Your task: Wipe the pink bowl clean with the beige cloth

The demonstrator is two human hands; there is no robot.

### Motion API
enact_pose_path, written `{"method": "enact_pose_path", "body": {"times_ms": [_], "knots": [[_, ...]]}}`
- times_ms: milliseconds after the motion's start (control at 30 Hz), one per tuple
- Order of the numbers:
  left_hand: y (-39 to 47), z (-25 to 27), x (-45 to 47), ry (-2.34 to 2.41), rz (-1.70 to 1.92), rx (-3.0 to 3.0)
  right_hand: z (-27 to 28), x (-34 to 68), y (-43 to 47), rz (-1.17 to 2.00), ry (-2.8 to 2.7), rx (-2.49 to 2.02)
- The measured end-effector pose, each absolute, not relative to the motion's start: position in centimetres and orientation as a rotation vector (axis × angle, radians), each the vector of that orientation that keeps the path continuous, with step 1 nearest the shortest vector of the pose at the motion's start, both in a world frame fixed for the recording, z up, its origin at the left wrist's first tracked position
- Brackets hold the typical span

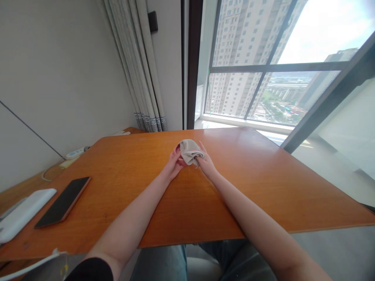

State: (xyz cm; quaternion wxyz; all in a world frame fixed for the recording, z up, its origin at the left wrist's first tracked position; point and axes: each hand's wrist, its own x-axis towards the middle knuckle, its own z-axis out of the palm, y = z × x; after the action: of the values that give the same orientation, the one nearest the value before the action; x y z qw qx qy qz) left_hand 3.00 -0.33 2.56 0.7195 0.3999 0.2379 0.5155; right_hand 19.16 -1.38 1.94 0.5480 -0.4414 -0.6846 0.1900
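Observation:
A small light grey-beige cloth, bunched and folded over itself, is held between my two hands above the middle of the wooden table. My left hand grips its left side, with the fingers partly hidden behind and under the fabric. On the other side my right hand has the cloth's right edge between thumb and fingers, and one finger points up behind it. Several layers of fold show at the right edge of the cloth.
The wooden table spreads around my hands. At its left lie a dark phone-like slab and a white flat device. A power strip sits by the wall. Beyond the far edge are a curtain and a large window.

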Motion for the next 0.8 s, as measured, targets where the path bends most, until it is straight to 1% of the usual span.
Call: {"method": "enact_pose_path", "body": {"times_ms": [67, 167, 267, 367, 533, 600, 733, 800], "knots": [[-0.5, 2.8, 2.8, 0.486, 1.101, 0.934, 1.8, 19.0, -1.5, 0.507, -1.57, -1.037], [-0.8, 3.1, 2.3, 0.46, 0.949, 0.93, 1.9, 19.5, -1.5, 0.557, -1.425, -1.038], [-1.0, 3.2, 2.3, 0.548, 0.796, 0.925, 2.2, 20.4, -1.4, 0.668, -1.407, -1.007], [-0.8, 2.9, 2.7, 0.649, 0.828, 0.936, 2.4, 20.6, -1.3, 0.775, -1.442, -0.988], [-0.5, 2.6, 3.2, 0.601, 1.136, 0.766, 2.1, 18.5, -1.6, 0.741, -1.397, -0.991], [-0.6, 2.7, 3.1, 0.582, 1.181, 0.725, 1.9, 17.5, -2.0, 0.709, -1.402, -0.992], [-1.1, 3.2, 3.0, 0.507, 0.994, 0.752, 2.4, 17.6, -2.4, 0.598, -1.327, -1.021], [-1.4, 3.4, 3.0, 0.512, 0.898, 0.775, 2.9, 18.7, -2.2, 0.631, -1.316, -0.991]]}}
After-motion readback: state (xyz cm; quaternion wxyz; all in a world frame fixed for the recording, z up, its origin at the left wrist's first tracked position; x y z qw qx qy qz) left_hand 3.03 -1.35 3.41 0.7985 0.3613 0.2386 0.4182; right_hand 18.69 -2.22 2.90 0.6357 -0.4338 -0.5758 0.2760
